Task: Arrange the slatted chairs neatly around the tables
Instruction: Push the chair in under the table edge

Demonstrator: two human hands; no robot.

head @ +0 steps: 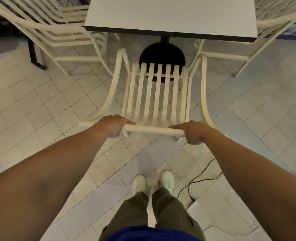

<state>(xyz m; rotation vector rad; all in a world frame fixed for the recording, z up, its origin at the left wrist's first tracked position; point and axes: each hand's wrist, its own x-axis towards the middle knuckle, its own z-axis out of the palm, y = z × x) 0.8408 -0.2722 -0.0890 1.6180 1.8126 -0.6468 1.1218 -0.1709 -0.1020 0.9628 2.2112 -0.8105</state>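
Both hands, left hand and right hand, are closed around the top rail of the slatted chair, which faces the desk. Its seat front sits over the desk base, not yet under the desktop. Chairs flank the desk on both sides; one final push appears to remain.

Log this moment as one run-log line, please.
step: pushing chair toward table | left hand: gripping top rail | right hand: gripping top rail | seat: not yet under

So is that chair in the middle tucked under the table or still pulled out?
Pulled out. The chair has its whole seat short of the table edge; both hands grip its top rail.
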